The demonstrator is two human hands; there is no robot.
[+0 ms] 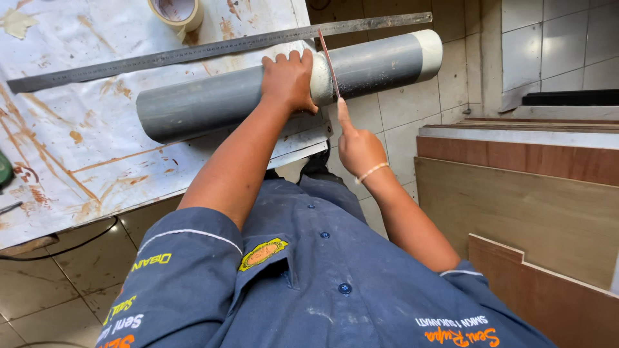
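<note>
- Grey pipe (219,100) lying across counter (84,161) edge, right end overhanging.
- Left hand (288,80) clamped over pipe beside cut line; press down hard, stops rolling.
- Right hand (358,149) pinching thin saw blade (329,62); keep strokes light, square.

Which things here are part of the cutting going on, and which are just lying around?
In use: grey pipe, thin saw blade, left hand steadying the pipe, right hand on the blade.

Lying about: steel ruler, tape roll, wooden boards.
</note>
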